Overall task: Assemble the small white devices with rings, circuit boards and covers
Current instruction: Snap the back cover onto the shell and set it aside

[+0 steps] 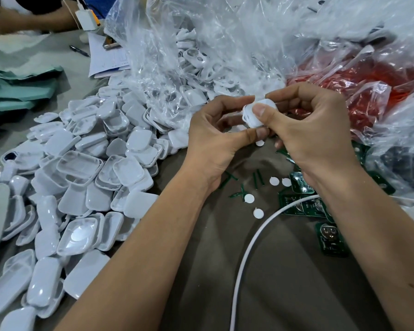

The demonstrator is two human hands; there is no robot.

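Head view showed the left hand (pixel 215 139) and right hand (pixel 306 130) both pinching one small white plastic device (pixel 255 114) mid-frame, probably to press its parts together.

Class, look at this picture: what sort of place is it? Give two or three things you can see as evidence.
Probably a small assembly workshop. A heap of identical white covers fills the table, green circuit boards lie loose, clear bags hold more parts, and both hands hold one white device.

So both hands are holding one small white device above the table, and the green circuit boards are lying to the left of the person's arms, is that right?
Not quite: the head view shows the green circuit boards lying to the right, by the right hand's wrist. Both the left hand and right hand do hold the small white device.
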